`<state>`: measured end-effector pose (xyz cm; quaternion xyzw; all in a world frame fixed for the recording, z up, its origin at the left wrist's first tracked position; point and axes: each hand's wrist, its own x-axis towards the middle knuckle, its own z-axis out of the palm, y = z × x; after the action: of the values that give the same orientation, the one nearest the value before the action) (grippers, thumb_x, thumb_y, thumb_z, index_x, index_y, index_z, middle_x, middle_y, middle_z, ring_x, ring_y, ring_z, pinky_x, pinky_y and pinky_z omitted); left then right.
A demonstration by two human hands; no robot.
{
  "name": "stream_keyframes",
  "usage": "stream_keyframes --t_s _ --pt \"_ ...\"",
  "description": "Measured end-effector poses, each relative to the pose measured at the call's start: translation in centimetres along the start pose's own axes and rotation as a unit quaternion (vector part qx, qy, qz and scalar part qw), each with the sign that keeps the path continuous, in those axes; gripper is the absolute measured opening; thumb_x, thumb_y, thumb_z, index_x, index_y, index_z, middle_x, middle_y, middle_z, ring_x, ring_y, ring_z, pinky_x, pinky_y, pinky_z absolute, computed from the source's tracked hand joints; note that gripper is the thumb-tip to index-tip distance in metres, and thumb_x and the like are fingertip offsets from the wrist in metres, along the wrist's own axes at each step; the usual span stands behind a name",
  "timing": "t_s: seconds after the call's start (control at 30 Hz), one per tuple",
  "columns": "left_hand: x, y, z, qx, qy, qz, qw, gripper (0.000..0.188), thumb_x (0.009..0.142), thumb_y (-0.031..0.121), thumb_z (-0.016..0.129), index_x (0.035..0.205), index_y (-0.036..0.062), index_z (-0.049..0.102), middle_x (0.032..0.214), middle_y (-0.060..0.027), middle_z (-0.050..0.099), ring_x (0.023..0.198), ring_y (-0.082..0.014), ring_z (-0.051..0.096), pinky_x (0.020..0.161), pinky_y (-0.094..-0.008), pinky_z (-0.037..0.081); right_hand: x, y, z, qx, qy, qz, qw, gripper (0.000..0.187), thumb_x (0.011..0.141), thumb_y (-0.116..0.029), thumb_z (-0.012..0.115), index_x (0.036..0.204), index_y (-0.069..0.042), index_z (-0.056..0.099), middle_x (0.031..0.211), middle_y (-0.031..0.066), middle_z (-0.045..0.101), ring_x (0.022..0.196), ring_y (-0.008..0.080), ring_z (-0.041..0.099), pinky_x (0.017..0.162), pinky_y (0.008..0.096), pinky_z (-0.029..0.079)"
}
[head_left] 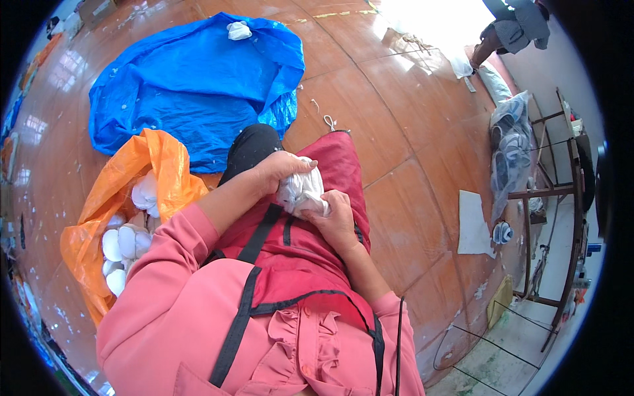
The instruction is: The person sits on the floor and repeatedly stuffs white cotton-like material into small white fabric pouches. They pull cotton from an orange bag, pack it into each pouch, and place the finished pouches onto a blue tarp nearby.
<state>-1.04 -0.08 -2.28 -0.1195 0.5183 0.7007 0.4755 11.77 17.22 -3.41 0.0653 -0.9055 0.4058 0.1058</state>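
Note:
Over my lap, a crumpled white cloth bundle (304, 191) is held between both hands. My left hand (280, 170) is closed round its upper left side, with the thumb lying across the top. At its lower right, my right hand (334, 219) pinches a loose fold of the same cloth. Beneath them a red apron (337, 158) with black straps covers my legs. To my left stands an orange plastic bag (168, 155), its mouth wide, holding several white rounded pieces (135, 241). What is inside the bundle, if anything, is hidden.
A large blue plastic sheet or sack (178, 92) lies ahead on the tiled floor, a small white bundle (239, 30) on its far edge. At right are a metal rack (574, 191), a clear bag of shoes (510, 145) and a white sheet (472, 224). Another person (518, 30) is at far right.

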Motion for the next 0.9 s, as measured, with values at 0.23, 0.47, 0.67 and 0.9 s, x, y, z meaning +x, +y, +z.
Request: stream_keyframes --t_s 0.23,0.47,0.67,0.9 --pt "-0.5 -1.1 -0.4 -0.092 -0.067 -0.056 0.992 0.038 0.094 0.032 0.066 0.113 0.0001 0.062 0.105 -0.0142 0.071 0.094 -0.0254 0.069 0.086 -0.0406 0.055 -0.2 0.1 -0.3 0.082 0.002 0.041 0.996 0.042 0.063 -0.008 0.085 0.094 -0.005 0.056 0.092 0.012 0.061 0.088 0.03 0.058 0.079 0.0371 0.047" --pt "-2.3 -0.4 -0.3 0.028 -0.111 -0.014 0.993 0.048 0.089 0.036 0.071 0.12 0.0006 0.06 0.106 -0.0087 0.07 0.094 -0.0214 0.068 0.084 -0.0354 0.054 -0.8 1.7 -0.7 0.349 -0.061 0.242 0.903 0.04 0.071 -0.006 0.085 0.1 -0.006 0.058 0.094 0.0009 0.063 0.087 0.0112 0.06 0.077 0.0264 0.05" --pt "-3.1 -1.7 0.1 0.295 -0.001 0.225 0.929 0.088 0.07 0.02 0.088 0.142 0.0047 0.041 0.133 -0.0121 0.053 0.12 -0.0228 0.054 0.104 -0.0356 0.043 -0.5 1.3 -1.3 0.37 -0.027 0.259 0.892 0.036 0.076 -0.006 0.081 0.103 -0.006 0.059 0.094 0.0001 0.064 0.086 0.0096 0.06 0.077 0.0252 0.05" --pt "-1.9 -3.6 -0.3 0.4 0.08 0.421 0.81 0.077 0.07 0.028 0.089 0.132 0.0061 0.049 0.122 -0.0123 0.058 0.113 -0.0256 0.058 0.098 -0.0363 0.046 -0.1 1.4 -1.9 0.377 -0.069 0.27 0.883 0.034 0.087 -0.021 0.076 0.111 -0.002 0.061 0.096 0.0018 0.066 0.085 0.0091 0.06 0.076 0.0245 0.05"
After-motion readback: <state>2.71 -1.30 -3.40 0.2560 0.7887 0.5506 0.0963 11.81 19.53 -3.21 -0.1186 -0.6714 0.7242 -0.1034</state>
